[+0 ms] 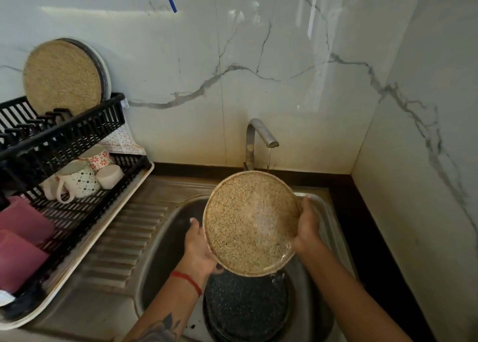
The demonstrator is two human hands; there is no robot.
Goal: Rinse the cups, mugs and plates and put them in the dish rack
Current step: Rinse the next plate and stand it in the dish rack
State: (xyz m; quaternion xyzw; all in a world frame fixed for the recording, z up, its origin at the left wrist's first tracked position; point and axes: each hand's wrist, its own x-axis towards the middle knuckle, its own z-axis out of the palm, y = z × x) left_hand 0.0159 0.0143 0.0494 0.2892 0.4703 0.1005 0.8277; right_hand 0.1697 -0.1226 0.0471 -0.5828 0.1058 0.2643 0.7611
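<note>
The sink (165, 228) catches the runoff; the dish rack (64, 140) at far left already holds plates and mugs. Over the basin a speckled plate (249, 222) tilts under the tap (261, 137), left hand (198, 248) and right hand (307, 228) gripping opposite rims so water sheets off.

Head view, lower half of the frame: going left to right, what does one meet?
Pink containers → patterned mugs in the black dish rack → ribbed steel drainboard → left hand → speckled tan plate under the running tap → right hand → black counter edge.
</note>
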